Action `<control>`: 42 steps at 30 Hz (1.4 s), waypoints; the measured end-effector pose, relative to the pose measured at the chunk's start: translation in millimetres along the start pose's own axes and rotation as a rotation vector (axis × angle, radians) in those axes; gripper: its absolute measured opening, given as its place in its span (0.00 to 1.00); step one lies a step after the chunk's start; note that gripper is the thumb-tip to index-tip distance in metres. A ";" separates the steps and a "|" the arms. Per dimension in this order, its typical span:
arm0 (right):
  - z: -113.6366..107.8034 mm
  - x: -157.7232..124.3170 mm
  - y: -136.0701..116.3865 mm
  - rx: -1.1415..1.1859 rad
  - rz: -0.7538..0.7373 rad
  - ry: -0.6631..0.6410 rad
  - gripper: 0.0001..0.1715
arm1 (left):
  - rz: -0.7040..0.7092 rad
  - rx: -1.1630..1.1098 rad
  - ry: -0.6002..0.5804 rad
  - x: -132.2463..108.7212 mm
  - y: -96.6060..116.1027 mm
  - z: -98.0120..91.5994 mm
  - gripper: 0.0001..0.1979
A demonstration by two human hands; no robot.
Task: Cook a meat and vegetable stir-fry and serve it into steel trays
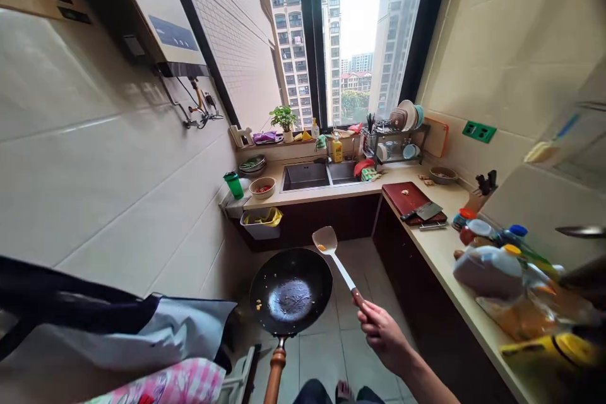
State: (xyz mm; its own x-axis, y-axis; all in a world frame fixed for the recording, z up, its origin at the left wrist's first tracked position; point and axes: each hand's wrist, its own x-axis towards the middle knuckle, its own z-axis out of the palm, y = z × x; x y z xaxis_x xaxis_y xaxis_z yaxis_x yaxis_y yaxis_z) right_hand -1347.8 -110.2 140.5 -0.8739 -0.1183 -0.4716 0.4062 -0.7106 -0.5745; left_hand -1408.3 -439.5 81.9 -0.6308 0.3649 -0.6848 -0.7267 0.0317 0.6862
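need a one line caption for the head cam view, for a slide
Head view: right hand holds a spatula beside a black wok, with sink and window ahead.

One hand [382, 334], one spatula [334, 259], one wok [290, 290]; two sink basins [307, 175], one cutting board [402, 197], one cleaver [428, 211], one potted plant [284, 117].

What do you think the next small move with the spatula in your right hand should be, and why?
I'd probably tip the spatula back over the wok and scrape it off: a bit of orange food sits on its blade, the right hand holds it just beside the pan, and similar bits already lie inside.
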 end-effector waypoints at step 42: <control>88.7 737.1 -505.8 -0.062 -0.001 0.376 0.14 | -0.142 0.005 0.139 655.6 559.3 -48.3 0.14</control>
State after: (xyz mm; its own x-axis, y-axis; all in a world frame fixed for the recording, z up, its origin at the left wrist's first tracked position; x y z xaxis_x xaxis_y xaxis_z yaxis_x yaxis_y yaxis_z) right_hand -2221.0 100.6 142.9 -0.7198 0.1537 -0.6770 0.4306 -0.6661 -0.6091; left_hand -2241.4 -227.5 4.9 -0.5535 0.2244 -0.8020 -0.8100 0.0789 0.5811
